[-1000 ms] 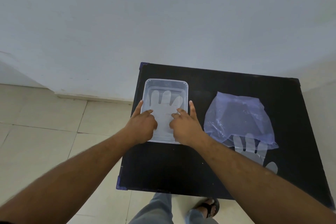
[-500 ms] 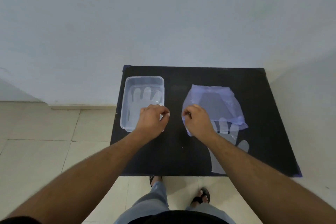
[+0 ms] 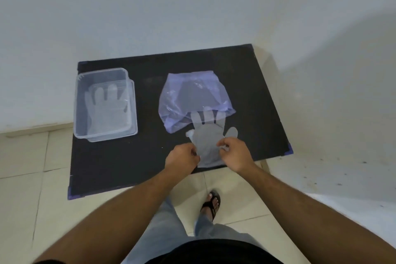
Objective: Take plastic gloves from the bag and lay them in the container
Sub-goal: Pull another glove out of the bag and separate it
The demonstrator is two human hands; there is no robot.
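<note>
A clear plastic container (image 3: pixel 79 100) stands at the left of the black table (image 3: pixel 137 161), with a see-through glove (image 3: pixel 107 111) lying flat inside. Right of centre lies a pale purple plastic bag (image 3: pixel 188 96). A translucent glove (image 3: pixel 206 137) sticks out of its near, open end, fingers still under the bag's edge. My left hand (image 3: pixel 182 157) pinches the glove's cuff on the left side. On the cuff's right side my right hand (image 3: pixel 234 153) pinches it too.
The table stands against a white wall, its near edge just under my hands. Beige floor tiles lie to the left and below. My legs and a sandalled foot (image 3: pixel 211 202) are under the near edge.
Both hands left the container, moved right past the bag's near end, and now grip the cuff of the glove sticking out of the bag. The view swung right and tilted down.
</note>
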